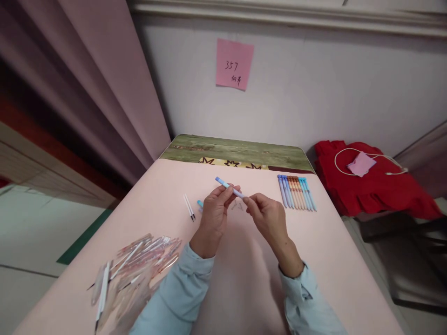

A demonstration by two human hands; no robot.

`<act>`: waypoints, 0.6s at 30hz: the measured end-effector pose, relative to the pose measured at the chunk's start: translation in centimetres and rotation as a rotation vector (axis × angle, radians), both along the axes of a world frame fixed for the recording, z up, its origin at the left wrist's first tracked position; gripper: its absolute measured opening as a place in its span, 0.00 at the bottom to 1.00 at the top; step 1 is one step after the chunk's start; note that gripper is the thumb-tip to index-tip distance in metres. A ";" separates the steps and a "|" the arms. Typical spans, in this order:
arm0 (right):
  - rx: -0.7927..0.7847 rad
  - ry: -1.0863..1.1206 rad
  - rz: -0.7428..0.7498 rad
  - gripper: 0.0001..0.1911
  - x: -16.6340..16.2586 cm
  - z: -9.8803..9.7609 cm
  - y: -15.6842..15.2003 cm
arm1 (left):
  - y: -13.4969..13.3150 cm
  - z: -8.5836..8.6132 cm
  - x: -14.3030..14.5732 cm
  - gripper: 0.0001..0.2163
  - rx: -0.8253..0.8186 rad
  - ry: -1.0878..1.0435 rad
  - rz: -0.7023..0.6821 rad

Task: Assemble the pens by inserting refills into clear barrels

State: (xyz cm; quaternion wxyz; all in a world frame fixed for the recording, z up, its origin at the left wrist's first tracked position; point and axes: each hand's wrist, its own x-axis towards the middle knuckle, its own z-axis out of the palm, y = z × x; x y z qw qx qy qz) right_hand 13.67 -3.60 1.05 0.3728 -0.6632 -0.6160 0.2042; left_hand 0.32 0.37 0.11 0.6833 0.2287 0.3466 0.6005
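A light blue and lavender pen (pixel 223 182) is held between my two hands over the middle of the table. My left hand (pixel 217 204) pinches its barrel, and the darker blue end points up and to the left. At the lower right end, the fingertips of my right hand (pixel 267 211) close around the pen. Small clear springs or similar bits (pixel 237 205) lie on the table between my hands. Beside my left hand are two white pen refills (pixel 189 207) with dark tips. A blue pen part (pixel 200 204) is partly hidden behind that hand.
A row of pens (pixel 296 193) in blue, brown and turquoise lies at the right. Loose refills and clear plastic pieces (pixel 139 265) are heaped at the lower left of the pink tabletop (pixel 244 279). Red cloth (pixel 349 195) with a white cable sits beyond the right edge.
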 end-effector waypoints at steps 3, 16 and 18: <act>-0.090 0.081 0.085 0.23 0.0 0.0 0.1 | 0.1 -0.3 -0.1 0.11 0.000 0.026 -0.008; -0.067 0.067 0.025 0.11 0.0 -0.9 0.4 | 0.2 -1.3 0.3 0.11 -0.013 0.166 0.027; -0.104 0.142 0.056 0.11 0.0 -1.0 0.4 | 0.3 -1.4 0.2 0.10 0.006 0.172 0.003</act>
